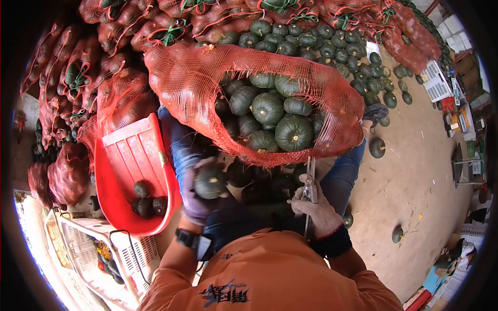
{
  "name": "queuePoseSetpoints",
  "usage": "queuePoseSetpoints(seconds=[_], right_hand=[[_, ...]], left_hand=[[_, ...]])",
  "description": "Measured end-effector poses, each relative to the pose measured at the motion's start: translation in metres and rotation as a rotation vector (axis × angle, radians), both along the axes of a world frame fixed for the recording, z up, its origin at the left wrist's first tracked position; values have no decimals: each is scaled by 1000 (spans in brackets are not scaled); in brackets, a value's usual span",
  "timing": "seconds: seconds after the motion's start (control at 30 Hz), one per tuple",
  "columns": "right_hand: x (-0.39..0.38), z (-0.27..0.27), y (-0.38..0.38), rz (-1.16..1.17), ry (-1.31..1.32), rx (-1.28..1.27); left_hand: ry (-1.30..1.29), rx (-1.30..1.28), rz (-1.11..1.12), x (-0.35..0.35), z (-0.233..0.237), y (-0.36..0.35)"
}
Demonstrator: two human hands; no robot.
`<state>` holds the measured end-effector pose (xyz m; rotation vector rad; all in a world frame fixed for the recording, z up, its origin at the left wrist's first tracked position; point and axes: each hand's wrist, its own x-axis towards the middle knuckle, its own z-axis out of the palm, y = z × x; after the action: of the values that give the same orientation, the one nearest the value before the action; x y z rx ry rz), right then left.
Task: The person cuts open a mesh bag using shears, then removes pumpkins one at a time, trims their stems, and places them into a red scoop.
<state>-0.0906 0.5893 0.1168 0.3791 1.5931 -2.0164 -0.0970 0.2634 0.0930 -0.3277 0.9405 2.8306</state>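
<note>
My left hand [194,194], in a grey-purple glove, holds a dark green kabocha squash [209,181] between my knees; hand and squash are a little blurred. In its white glove, my right hand [317,210] is closed round a metal tool [310,191] with thin upright prongs, whose exact kind I cannot make out. Just beyond both hands lies a red mesh sack [181,88], torn open along its middle. Many kabocha squashes [267,108] show through the opening. More dark squashes [240,173] sit in shadow below the sack's near edge.
On the left, a red plastic scoop [132,155] holds several squashes. A white plastic crate [93,246] stands below it. Filled mesh sacks [116,31] line the back and left. Loose squashes [329,49] are heaped behind, and single ones [397,234] lie on the floor [404,181].
</note>
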Motion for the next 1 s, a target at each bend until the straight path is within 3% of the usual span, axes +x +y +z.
queuePoseSetpoints(seconds=[0.07, 0.1, 0.13, 0.23, 0.33, 0.37, 0.47, 0.5, 0.57, 0.63, 0.67, 0.77, 0.8, 0.83, 0.9, 0.97, 1.0], right_hand=[[5, -6, 30, -188, -85, -114], [11, -2, 41, -289, -119, -179], [14, 0, 50, -390, -154, -247], [19, -4, 65, -540, -131, -602], [13, -25, 66, -602, -140, -647], [9, -28, 65, -624, -152, -665], [2, -31, 65, -521, -82, -705], [4, -34, 67, -542, -94, -736], [6, -39, 70, -580, -111, -796], [8, -42, 73, -606, -125, -818], [10, -42, 73, -617, -133, -831], [7, -34, 69, -605, -88, -794], [7, -40, 73, -606, -103, -803], [10, -51, 79, -604, -127, -822], [11, -57, 73, -587, -131, -851], [9, -41, 69, -568, -75, -843], [7, -47, 70, -565, -110, -859]], left_hand=[[-160, -248, 363, 25, -11, -70], [-142, -199, 418, 44, -33, -126], [-350, -497, 605, 68, -54, -173], [-677, -1492, 929, 48, -19, -168], [-18, -1115, 605, -52, 13, -75], [104, -934, 356, -89, 28, -35], [631, -1497, -87, -184, 39, 74], [625, -1558, -265, -210, 27, 106], [467, -1974, -496, -237, 9, 170], [198, -2130, -601, -255, 21, 209], [256, -2102, -443, -255, 1, 213], [348, -1744, -357, -255, 6, 177], [466, -1418, -280, -267, -41, 157], [204, -718, -321, -248, -31, 152], [191, -259, -367, -212, 0, 128], [60, 62, -249, -178, 3, 131], [60, 295, -321, -163, 0, 121]])
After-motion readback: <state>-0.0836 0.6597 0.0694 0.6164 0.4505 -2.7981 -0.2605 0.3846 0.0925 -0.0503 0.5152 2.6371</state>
